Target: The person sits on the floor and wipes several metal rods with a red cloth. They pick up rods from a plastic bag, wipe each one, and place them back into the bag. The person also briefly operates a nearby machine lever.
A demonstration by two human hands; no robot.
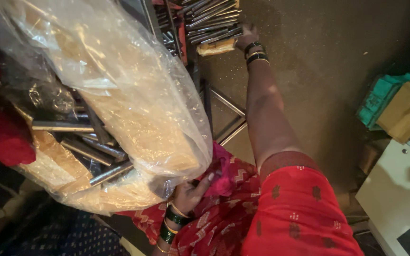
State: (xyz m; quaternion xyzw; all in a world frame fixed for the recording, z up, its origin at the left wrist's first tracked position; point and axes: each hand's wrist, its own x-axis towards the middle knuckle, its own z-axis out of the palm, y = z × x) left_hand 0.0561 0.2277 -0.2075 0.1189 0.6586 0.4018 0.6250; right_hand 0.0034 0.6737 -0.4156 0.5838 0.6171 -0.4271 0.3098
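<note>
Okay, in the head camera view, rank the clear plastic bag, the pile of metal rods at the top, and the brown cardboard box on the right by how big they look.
1. Clear plastic bag, by far the largest, though nearest the camera.
2. Pile of metal rods.
3. Brown cardboard box.
The last two look close in size; the rods run off the frame, so their order is unsure.

Red patterned sleeve (300, 208), dark and gold bangles (256, 53)

We find the left side blocked by a bulging clear plastic bag (119, 90) heaped with steel rods (88, 149). Far ahead, a pile of metal rods (212, 21) and a steel frame (226, 111) crowd the way. We see open bare floor (323, 61) to the right, edged by cardboard boxes (406, 109).
</note>
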